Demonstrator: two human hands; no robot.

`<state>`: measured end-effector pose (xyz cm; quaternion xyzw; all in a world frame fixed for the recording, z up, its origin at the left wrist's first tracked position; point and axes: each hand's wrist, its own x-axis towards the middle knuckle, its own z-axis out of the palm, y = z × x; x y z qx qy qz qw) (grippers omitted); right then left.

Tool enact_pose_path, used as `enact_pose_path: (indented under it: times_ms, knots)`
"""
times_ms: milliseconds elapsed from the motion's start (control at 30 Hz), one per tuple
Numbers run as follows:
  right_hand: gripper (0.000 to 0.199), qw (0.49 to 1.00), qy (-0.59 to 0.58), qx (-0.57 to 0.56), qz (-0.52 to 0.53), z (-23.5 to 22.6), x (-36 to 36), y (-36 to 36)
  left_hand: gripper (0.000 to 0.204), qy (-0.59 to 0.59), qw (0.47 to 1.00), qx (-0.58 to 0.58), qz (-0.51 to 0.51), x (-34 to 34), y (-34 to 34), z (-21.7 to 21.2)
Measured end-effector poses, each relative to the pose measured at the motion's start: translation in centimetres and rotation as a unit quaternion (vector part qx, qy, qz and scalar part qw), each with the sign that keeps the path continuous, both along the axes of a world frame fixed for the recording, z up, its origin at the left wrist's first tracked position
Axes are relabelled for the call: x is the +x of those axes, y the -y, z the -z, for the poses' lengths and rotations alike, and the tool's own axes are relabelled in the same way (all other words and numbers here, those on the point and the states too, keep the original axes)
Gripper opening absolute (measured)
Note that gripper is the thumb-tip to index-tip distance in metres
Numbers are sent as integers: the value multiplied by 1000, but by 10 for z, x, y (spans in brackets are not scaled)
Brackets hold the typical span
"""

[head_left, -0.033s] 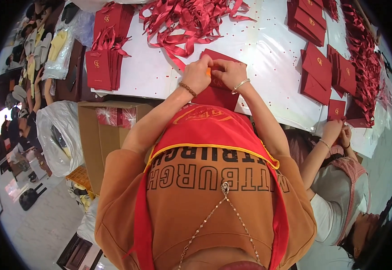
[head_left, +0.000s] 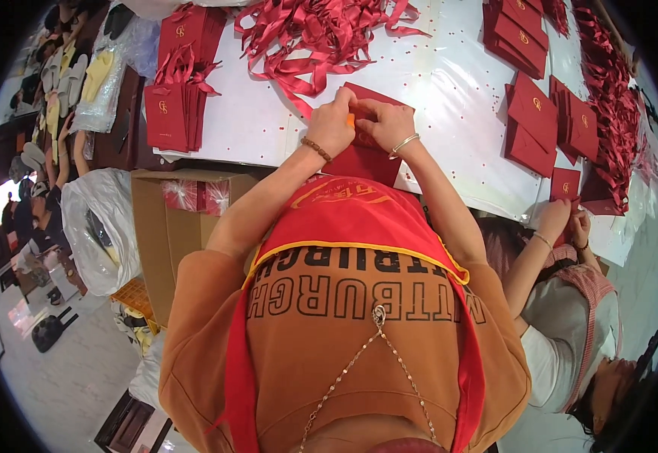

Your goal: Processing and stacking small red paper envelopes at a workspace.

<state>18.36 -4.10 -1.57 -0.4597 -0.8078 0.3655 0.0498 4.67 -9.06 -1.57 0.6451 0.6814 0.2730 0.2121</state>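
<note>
Both hands meet over a red paper gift bag point(head_left: 374, 92) that lies flat at the table's near edge. My left hand point(head_left: 332, 124) is closed, its fingers pinching at the bag. A small orange piece point(head_left: 350, 121) shows at its thumb. My right hand point(head_left: 389, 124) is also closed, fingertips against the left ones on the bag. What lies between the fingertips is hidden. More red paper point(head_left: 359, 164) shows below my hands, down to my apron. A loose red ribbon point(head_left: 292, 98) runs from the ribbon pile point(head_left: 306, 45) toward my left hand.
Finished-looking red bags with ribbon handles point(head_left: 166, 117) stand at the left. Stacks of red bags point(head_left: 531, 117) and another ribbon heap point(head_left: 608, 98) lie at the right. A co-worker's hands point(head_left: 559, 219) handle a red bag there. An open cardboard box point(head_left: 151, 249) stands left of me.
</note>
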Motion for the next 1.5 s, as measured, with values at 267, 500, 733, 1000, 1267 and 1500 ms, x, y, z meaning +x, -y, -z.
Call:
enact_pose_path:
  times_ms: [267, 500, 733, 1000, 1267, 1500]
  knots:
    - [17, 991, -29, 128, -25, -5, 6, 12, 24, -216, 965, -99, 111, -31, -25, -41]
    - [11, 976, -75, 202, -32, -9, 5, 25, 25, -6, 886, -361, 292, -48, -66, -43]
    - [11, 965, -117, 231, -33, -9, 4, 26, 21, -10, 941, -271, 202, -34, -72, -21]
    - [23, 995, -54, 69, 55, 23, 16, 1, 36, 17, 984, -114, -137, -120, -49, -4]
    - [27, 998, -16, 58, 30, 34, 8, -5, 35, -166, 930, -207, -254, -126, -12, 28]
    - [27, 997, -18, 65, 23, 30, 4, -6, 7, 292, 922, 3, -255, -165, -3, 52]
